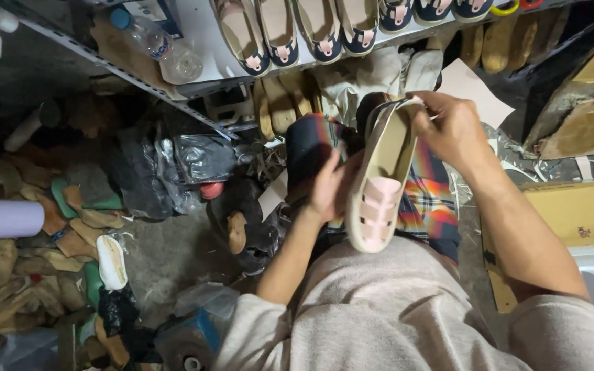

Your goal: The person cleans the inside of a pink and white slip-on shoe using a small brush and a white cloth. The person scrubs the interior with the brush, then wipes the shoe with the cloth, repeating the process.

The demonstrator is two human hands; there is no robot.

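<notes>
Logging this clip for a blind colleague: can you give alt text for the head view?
Seen from above, a person holds a beige sandal with pink straps over their lap, left hand at its side, right hand at its far end. More sandals line a shelf ahead, and cut soles litter the floor on the left.

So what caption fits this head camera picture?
Left hand and right hand hold a beige sandal with pink straps.

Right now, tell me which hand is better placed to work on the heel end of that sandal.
The right hand: its fingers already pinch the heel end of the sandal. The left hand grips lower, beside the pink straps, steadying it.
</notes>
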